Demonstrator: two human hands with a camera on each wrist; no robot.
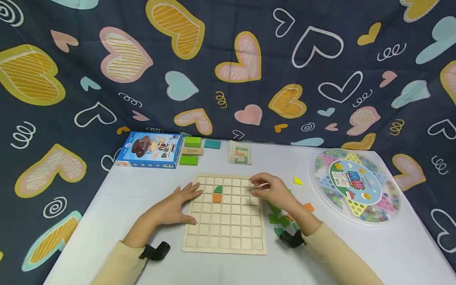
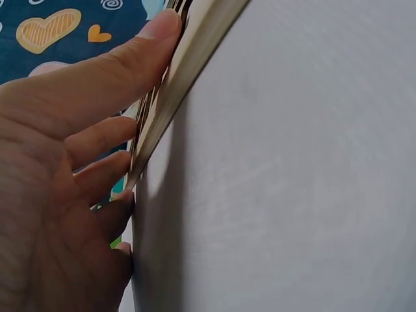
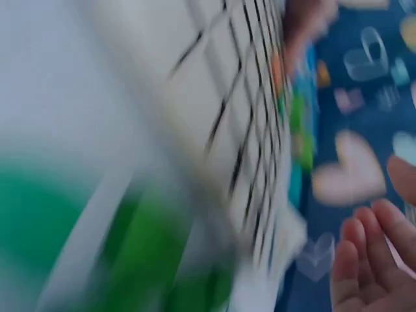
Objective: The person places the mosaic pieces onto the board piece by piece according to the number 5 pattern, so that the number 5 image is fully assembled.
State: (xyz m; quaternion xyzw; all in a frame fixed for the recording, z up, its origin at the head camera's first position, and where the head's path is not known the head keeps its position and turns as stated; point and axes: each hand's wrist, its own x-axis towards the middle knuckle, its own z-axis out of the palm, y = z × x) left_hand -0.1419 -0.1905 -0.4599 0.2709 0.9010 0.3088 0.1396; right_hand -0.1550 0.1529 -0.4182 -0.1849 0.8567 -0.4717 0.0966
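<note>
A wooden grid board (image 1: 224, 247) lies on the table with a dark green rounded piece (image 1: 218, 190) and, just below it, an orange square piece (image 1: 217, 198). My left hand (image 1: 174, 208) rests at the board's left edge, fingers and thumb spread; the left wrist view has the thumb (image 2: 130, 62) against the rim. Over the board's upper right edge hovers my right hand (image 1: 272, 192), fingers loosely bent. Nothing shows between its thumb and fingers (image 3: 370, 250) in the right wrist view. Green and orange pieces (image 1: 273, 219) lie beneath that hand and wrist, partly hidden.
A patterned card (image 1: 239, 153) lies behind the board. To its left are green blocks (image 1: 189, 160), a teal block (image 1: 212, 144), a wooden block (image 1: 192, 151) and a blue game box (image 1: 151, 150). At right are a yellow piece (image 1: 297, 181) and a round marble game (image 1: 315, 190).
</note>
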